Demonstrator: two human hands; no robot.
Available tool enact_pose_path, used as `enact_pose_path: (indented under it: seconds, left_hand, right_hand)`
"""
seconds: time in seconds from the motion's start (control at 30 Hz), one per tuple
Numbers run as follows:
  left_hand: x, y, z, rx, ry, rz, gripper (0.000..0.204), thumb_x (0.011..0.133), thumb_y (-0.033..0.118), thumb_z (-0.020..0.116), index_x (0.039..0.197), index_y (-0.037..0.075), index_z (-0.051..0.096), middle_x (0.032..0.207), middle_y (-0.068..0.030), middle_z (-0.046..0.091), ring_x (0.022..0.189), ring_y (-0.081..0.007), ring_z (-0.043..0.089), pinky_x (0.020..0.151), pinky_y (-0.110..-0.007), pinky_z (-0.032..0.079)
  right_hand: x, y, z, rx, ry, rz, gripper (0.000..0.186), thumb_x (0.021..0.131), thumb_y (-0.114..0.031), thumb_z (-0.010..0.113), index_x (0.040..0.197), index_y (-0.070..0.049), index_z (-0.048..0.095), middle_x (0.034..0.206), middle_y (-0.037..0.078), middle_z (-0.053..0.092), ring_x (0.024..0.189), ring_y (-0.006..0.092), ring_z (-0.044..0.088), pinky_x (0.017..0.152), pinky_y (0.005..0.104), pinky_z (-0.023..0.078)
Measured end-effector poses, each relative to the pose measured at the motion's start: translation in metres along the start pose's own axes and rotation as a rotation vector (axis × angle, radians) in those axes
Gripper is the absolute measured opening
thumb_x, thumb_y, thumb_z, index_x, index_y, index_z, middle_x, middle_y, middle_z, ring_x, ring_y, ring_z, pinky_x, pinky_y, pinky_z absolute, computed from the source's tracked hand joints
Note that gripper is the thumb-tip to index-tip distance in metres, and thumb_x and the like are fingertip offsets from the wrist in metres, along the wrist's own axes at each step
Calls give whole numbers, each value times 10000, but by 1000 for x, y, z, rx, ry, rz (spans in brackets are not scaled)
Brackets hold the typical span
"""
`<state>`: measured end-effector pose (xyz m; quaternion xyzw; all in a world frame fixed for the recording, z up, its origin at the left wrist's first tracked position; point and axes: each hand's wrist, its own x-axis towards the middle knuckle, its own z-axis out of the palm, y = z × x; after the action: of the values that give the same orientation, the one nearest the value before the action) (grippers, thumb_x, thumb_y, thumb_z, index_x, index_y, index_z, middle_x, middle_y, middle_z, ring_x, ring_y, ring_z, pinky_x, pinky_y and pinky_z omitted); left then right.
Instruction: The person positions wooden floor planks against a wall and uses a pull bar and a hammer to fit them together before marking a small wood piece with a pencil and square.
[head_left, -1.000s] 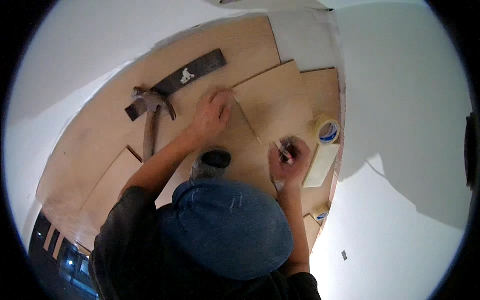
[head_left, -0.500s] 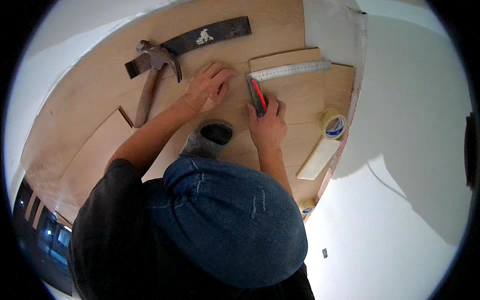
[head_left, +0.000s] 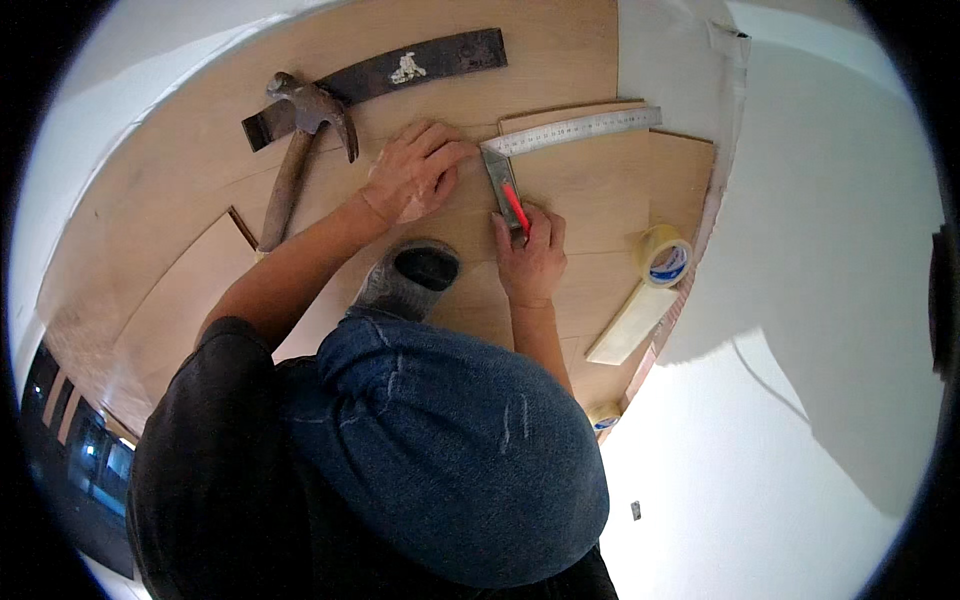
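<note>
My left hand (head_left: 415, 172) presses flat on a pale wood floor plank (head_left: 590, 200), with its fingertips against the corner of a metal try square (head_left: 560, 135). The square's ruler blade runs to the right along the plank's far edge, and its short arm points down toward me. My right hand (head_left: 530, 255) grips a red pencil (head_left: 514, 208) whose tip lies against the short arm of the square. My knee in blue jeans (head_left: 450, 440) and a grey-socked foot (head_left: 410, 275) are just below both hands.
A claw hammer (head_left: 300, 150) and a dark flat pull bar (head_left: 400, 70) lie on the wood floor at upper left. A roll of clear tape (head_left: 665, 255) and a pale offcut strip (head_left: 632, 322) sit at right by the white wall (head_left: 800, 300).
The view has shifted closer. The square has swung so its blade lies along the plank's far edge. My right hand has slid down along the short arm with the pencil.
</note>
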<state>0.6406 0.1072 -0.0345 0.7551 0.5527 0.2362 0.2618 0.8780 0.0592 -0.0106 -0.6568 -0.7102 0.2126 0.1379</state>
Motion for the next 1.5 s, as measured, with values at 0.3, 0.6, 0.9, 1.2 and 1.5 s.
enact_pose_path:
  seconds: [0.3,0.6,0.9,1.2,1.5]
  left_hand:
    - [-1,27,-6,-126,-151,24,460,810,30,696,1254,145,662,1245,-110,624,1204,-355,589,997,-464,527]
    - [8,38,-7,-68,-231,48,338,888,102,668,1225,71,667,1337,-131,571,1242,-335,581,1058,-419,514]
    - [15,52,-9,253,-298,211,427,910,180,605,1327,89,626,1549,-135,447,1469,-317,400,1174,-432,407]
    - [34,70,-5,259,-442,175,390,936,191,617,1301,61,657,1650,-163,338,1548,-339,277,1223,-438,379]
    - [36,69,-4,337,-407,248,413,926,205,594,1324,111,649,1627,-170,362,1525,-345,323,1186,-422,432]
  right_hand:
    - [0,1,3,3,35,-13,435,842,-389,847,1034,-85,603,954,110,619,818,324,654,633,448,566]
    - [2,-3,2,-63,-43,91,440,826,-438,832,973,-94,600,967,126,628,793,350,674,613,456,580]
    - [5,-7,0,-66,-72,107,455,811,-407,843,957,-68,576,945,134,623,881,367,670,669,480,579]
    - [2,2,8,-42,-40,99,442,791,-350,860,941,-62,561,939,136,636,898,386,667,666,482,577]
    - [2,4,7,-9,-11,25,485,784,-364,884,929,-58,538,901,124,623,774,341,670,613,455,564]
